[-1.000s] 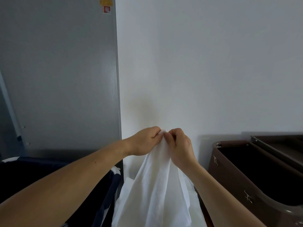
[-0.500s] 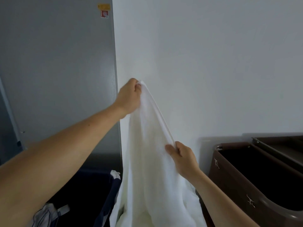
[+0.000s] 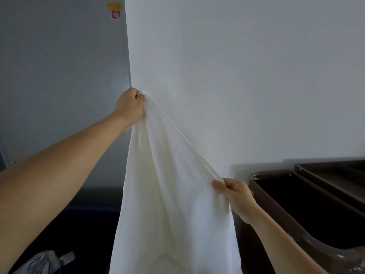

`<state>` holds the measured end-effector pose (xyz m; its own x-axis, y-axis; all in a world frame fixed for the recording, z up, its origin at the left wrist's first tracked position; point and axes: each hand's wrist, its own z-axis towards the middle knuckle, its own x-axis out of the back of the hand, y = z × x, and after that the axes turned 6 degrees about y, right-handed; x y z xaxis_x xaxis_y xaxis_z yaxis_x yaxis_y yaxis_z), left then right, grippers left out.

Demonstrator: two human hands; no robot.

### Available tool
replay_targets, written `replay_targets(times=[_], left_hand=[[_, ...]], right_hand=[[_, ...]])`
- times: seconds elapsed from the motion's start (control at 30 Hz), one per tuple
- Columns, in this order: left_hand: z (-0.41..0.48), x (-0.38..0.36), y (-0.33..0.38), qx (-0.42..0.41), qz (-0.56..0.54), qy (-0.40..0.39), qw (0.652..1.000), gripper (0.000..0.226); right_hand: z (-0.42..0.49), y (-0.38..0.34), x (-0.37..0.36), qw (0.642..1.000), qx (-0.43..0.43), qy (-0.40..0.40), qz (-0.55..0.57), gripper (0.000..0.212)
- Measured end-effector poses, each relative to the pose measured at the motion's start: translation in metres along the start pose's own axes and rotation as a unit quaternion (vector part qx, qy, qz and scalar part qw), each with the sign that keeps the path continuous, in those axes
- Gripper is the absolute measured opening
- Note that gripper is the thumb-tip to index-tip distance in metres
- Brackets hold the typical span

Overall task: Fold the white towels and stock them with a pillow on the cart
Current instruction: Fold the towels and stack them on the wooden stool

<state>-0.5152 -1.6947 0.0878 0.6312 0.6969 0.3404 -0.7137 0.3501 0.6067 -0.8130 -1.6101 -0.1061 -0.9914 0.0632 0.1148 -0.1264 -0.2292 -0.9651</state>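
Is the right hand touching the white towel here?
Touching. The head view shows the right hand pinching the white towel's edge between thumb and curled fingers.

A white towel (image 3: 173, 194) hangs unfolded in front of the wall, its top edge stretched taut from ten o'clock down to four o'clock, its body draping below.

A hotel-like housekeeping corner: a brown service cart (image 3: 308, 210) with deep bins against a plain white wall (image 3: 237, 76).
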Motion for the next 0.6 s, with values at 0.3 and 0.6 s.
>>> replay_targets(times=[0.3,0.6], left_hand=[[0.015,-0.001,-0.026,0.04,0.007,0.034,0.999,0.031],[-0.027,-0.012,-0.052,0.091,0.065,-0.014,0.994,0.023]], right_hand=[[-0.005,0.027,0.014,0.998,-0.059,0.017,-0.01,0.087],[-0.003,0.019,0.018,0.991,-0.07,0.061,-0.096,0.017]])
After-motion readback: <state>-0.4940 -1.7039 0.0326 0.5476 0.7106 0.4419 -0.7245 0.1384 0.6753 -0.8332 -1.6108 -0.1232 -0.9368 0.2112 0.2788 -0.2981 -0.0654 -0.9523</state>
